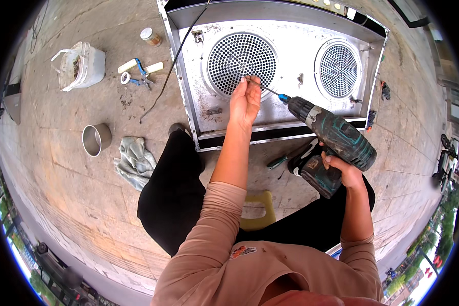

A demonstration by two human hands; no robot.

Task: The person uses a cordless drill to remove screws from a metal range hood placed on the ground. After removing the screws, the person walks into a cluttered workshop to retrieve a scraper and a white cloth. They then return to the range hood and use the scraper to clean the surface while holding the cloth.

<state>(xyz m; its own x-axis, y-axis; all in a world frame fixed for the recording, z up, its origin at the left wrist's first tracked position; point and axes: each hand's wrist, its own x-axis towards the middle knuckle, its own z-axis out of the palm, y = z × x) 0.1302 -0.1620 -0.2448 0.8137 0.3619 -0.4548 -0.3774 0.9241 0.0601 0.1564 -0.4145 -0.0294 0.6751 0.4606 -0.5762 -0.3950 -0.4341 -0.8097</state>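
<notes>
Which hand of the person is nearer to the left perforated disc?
The left hand: it appears over the lower edge of the left perforated disc. The right hand is farther away, below and to the right, gripping the drill.

Grey-brown paved grnd [107, 204], yel. stool [260, 223], greenery [450, 206] nr edges, daylight

Outdoor work spot: pavement [61, 188], trees [451, 204] beyond.

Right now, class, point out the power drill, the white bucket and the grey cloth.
Power drill [336, 136]: head view, on its motor housing.
White bucket [93, 66]: head view, on its outer wall.
Grey cloth [136, 162]: head view, on its crumpled middle.
</notes>
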